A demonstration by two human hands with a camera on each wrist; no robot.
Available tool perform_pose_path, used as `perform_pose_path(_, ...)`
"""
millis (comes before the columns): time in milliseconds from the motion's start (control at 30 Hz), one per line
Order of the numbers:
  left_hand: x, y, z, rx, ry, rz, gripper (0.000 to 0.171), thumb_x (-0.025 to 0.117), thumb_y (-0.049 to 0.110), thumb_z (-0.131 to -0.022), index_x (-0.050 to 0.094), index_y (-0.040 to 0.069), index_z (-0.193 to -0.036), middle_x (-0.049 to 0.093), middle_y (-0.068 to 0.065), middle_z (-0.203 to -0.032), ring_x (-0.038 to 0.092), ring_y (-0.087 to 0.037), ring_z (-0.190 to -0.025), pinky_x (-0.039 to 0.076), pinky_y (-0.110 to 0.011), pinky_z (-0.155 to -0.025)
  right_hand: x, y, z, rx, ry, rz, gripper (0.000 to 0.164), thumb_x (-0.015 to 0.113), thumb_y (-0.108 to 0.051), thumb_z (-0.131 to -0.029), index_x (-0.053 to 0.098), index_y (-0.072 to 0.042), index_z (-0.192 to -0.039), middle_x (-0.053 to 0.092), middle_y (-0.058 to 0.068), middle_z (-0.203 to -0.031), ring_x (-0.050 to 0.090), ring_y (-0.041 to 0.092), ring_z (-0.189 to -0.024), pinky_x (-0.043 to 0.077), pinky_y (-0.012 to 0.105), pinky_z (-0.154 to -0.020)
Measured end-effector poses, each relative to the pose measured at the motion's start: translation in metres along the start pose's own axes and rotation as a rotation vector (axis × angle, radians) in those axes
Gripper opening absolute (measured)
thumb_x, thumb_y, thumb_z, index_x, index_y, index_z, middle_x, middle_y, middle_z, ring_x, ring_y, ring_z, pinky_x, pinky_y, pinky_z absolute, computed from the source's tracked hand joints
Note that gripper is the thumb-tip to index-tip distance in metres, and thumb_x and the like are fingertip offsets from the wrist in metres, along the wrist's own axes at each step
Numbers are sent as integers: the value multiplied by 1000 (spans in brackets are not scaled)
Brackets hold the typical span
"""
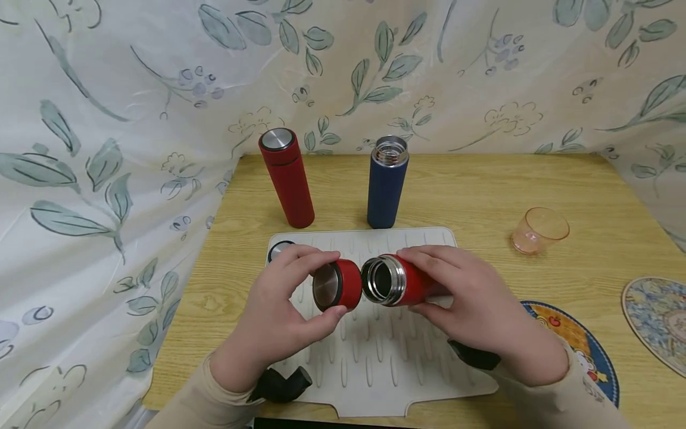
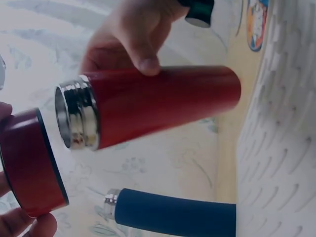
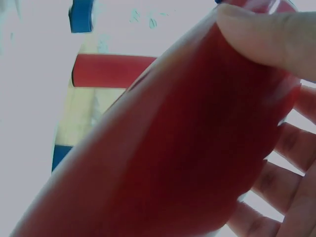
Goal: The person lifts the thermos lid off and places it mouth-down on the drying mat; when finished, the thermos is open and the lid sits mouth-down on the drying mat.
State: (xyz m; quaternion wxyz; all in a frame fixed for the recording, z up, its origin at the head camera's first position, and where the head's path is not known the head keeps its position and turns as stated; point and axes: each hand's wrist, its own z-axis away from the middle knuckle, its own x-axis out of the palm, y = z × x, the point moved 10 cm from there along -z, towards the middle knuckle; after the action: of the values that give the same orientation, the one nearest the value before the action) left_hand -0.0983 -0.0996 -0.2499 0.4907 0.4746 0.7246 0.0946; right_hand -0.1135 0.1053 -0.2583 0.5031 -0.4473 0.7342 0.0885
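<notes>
My left hand [image 1: 278,304] pinches a red thermos lid [image 1: 351,285] with a silver top between thumb and fingers. In my right hand [image 1: 477,298] is an uncapped red thermos [image 1: 415,283], gripped round its body and tilted, its steel neck [image 2: 81,116] facing the lid. Lid and neck are close together in the head view; the left wrist view shows a narrow gap between them. The right wrist view is mostly filled by the red body [image 3: 163,148], with the thumb and fingers on it. Both are held above a white ridged mat [image 1: 370,375].
A capped red thermos [image 1: 289,185] and an uncapped blue thermos [image 1: 386,190] stand behind the mat. Another silver-topped lid [image 1: 278,250] sits at the mat's back left, partly hidden by my left hand. To the right are an orange-tinted glass [image 1: 538,232] and two round patterned mats [image 1: 605,363].
</notes>
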Motion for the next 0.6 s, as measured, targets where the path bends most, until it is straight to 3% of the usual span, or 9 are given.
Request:
perform_pose_path(133,2,-3,0,-8,-20,-35,57,86,28,-74,68,20,-128,64,3,-118,57,-13,-109,57,-36,-80,-13,14,5,67,32,-29,90,100,-8,-55,63,-17,-137,67,0,-129,65,20,-113,60,36,-84)
perform_pose_path(300,8,-8,-1,-11,-41,-82,56,85,31,-76,68,21,-129,64,5,-118,57,-10,-108,57,-36,-80,-36,33,13,120,137,-82,95,98,-1,-53,61,-14,-139,68,2,-126,62,15,-112,43,13,-97)
perform_pose_path(467,16,-17,-2,-47,-79,-133,57,86,33,-76,68,22,-129,62,7,-118,55,-8,-108,56,-34,-81,-54,53,24,195,250,-93,96,97,5,-52,60,-8,-139,70,9,-121,57,1,-111,41,12,-95)
perform_pose_path(600,22,-23,-3,-72,-113,-164,57,86,34,-77,68,23,-130,61,6,-119,55,-9,-107,55,-34,-82,-59,80,39,385,303,-140,97,94,8,-58,54,-12,-144,65,8,-127,53,-5,-112,40,11,-93)
